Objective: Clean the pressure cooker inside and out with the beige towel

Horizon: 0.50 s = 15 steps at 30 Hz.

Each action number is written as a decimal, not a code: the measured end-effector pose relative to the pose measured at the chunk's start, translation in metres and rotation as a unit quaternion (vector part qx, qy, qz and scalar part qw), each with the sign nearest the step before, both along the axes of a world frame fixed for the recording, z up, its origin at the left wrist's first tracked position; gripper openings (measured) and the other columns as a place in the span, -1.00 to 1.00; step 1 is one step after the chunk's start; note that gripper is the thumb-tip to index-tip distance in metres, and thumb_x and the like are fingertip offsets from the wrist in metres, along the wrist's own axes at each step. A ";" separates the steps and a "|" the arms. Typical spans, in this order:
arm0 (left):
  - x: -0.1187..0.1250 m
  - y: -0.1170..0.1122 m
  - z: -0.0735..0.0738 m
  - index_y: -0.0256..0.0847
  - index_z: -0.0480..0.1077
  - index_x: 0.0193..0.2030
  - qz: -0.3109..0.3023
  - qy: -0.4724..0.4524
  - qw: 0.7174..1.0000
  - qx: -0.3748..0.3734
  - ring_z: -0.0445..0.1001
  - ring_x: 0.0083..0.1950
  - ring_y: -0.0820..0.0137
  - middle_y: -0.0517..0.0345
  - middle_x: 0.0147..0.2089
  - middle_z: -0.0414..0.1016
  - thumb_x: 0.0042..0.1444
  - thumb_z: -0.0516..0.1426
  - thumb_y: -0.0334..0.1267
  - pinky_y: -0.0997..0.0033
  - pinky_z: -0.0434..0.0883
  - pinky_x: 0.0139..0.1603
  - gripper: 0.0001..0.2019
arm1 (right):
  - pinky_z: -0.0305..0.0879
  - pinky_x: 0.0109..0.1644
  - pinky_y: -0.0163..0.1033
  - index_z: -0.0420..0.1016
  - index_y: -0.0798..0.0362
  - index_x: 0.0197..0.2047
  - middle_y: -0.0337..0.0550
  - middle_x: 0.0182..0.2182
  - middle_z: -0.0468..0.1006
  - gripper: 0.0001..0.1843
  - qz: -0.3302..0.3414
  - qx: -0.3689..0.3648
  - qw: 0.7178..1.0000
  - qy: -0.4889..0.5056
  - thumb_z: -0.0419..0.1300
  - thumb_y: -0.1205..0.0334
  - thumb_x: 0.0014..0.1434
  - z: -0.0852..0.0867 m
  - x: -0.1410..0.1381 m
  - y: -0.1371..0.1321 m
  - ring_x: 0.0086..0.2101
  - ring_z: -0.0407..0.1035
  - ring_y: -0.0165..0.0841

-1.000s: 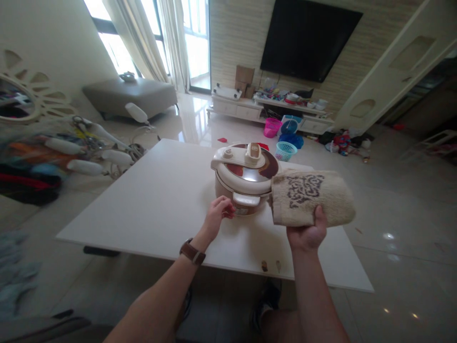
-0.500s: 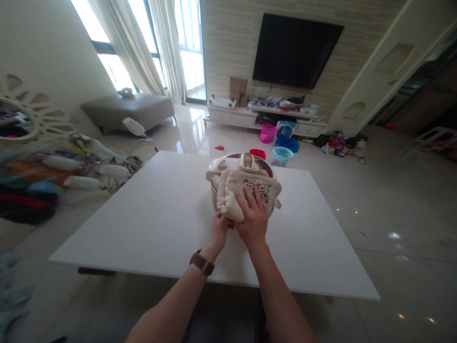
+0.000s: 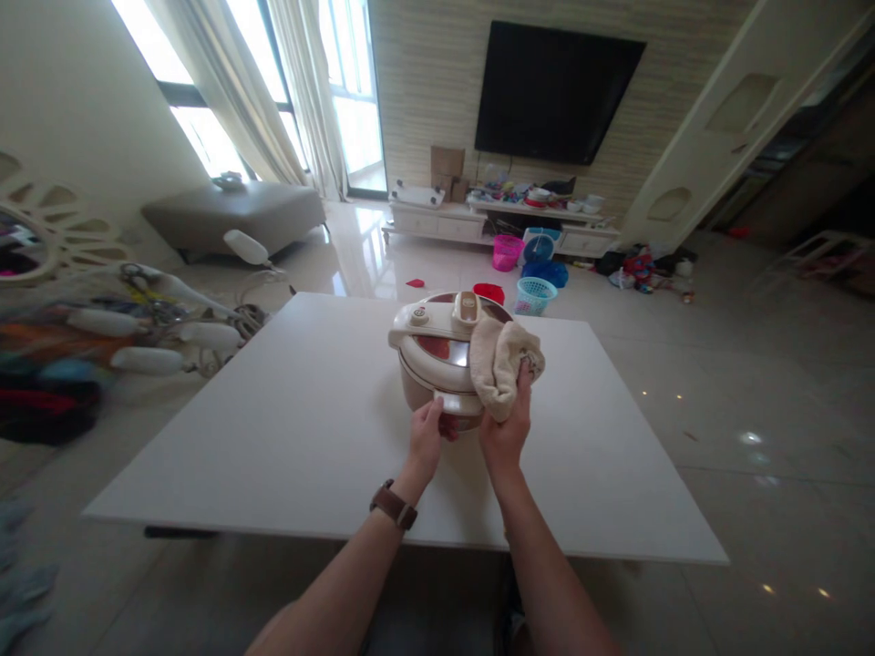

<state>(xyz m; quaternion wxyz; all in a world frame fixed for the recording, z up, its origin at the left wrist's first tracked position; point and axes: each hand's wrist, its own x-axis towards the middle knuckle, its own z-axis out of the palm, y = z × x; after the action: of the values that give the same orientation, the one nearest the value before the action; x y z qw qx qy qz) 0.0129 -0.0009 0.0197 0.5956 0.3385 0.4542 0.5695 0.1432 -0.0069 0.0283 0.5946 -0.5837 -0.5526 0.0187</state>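
A cream pressure cooker [image 3: 427,369] with a brown, shiny lid top stands on the white table [image 3: 328,428]. My left hand [image 3: 427,437] is closed around the small handle on the cooker's near side, thumb on top. With my right hand [image 3: 507,430] I grip a bunched beige cloth [image 3: 498,364], which lies against the right side of the lid. Folds of the cloth cover that part of the lid and some of my fingers.
Beyond the table, a pink basket [image 3: 507,253], a light blue basket [image 3: 536,296] and a red container [image 3: 488,293] are on the floor. A low white cabinet [image 3: 437,223] stands under the television [image 3: 557,91]. Lamp-like white pieces [image 3: 147,361] lie at the left.
The cloth has moved right and bunched up under my right hand, uncovering the lid's front and the near handle. My left hand still holds at the cooker's near side.
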 end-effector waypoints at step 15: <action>0.011 0.003 -0.002 -0.20 0.38 -0.64 0.000 0.039 0.999 0.032 0.34 -0.68 0.40 0.07 -0.71 0.36 0.04 0.10 0.54 0.41 0.29 -0.61 -0.25 | 0.48 0.15 0.05 0.63 0.16 0.02 0.17 -0.03 0.70 -0.40 -0.085 -0.141 0.926 0.339 0.28 -0.20 0.18 -0.003 0.015 0.010 0.08 0.55 -0.01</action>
<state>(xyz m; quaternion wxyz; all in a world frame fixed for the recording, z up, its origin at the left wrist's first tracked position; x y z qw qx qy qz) 0.0235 0.0020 0.0182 0.5663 0.3795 0.4589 0.5697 0.1578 0.0035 0.0254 0.6576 -0.6648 -0.2579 0.2430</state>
